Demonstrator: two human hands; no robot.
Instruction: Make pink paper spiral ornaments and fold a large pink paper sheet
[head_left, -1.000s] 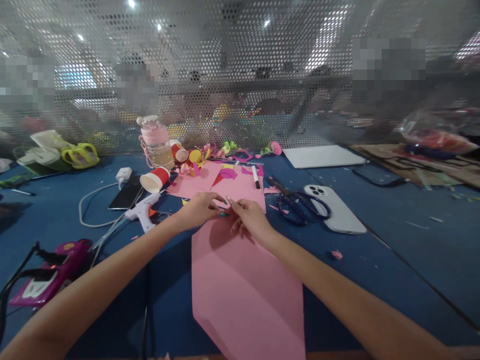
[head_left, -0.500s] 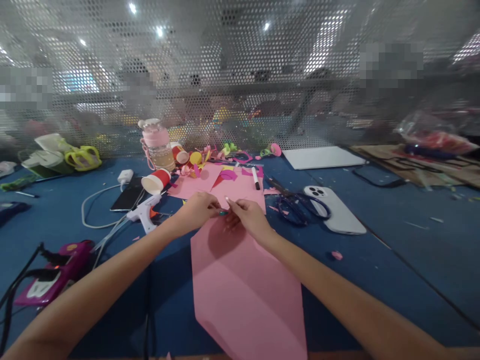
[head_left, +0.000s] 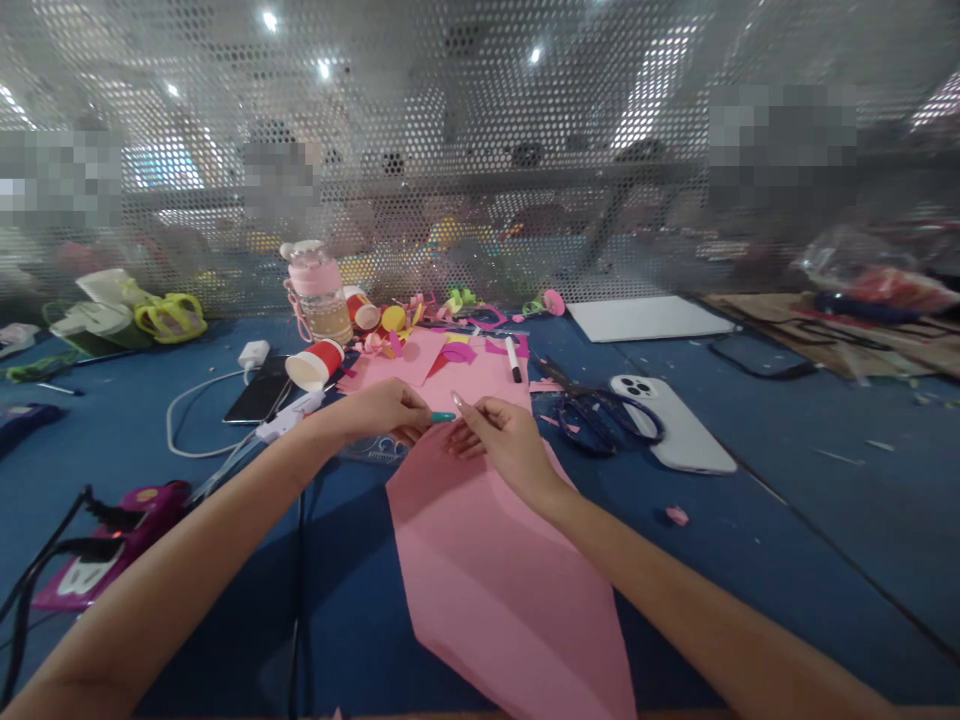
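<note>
A long pink paper sheet (head_left: 495, 580) lies on the blue table (head_left: 750, 520), folded to a point at its far end. My left hand (head_left: 382, 410) and my right hand (head_left: 499, 440) meet at that far tip, fingers pinched on the paper. A small teal item (head_left: 443, 417) shows between the fingertips of the two hands; what it is cannot be told. Both forearms reach in from the bottom corners.
Blue-handled scissors (head_left: 600, 415) and a white phone (head_left: 675, 430) lie to the right. A glue gun (head_left: 289, 420), red paper cup (head_left: 315, 365), black phone (head_left: 259, 398), pink bottle (head_left: 319, 295), marker (head_left: 512, 358) and paper scraps sit ahead. A perforated metal screen (head_left: 480, 150) closes the back.
The pink sheet has swung so its near end points further right. Both hands stay pinched at its far tip, shifted slightly up in view.
</note>
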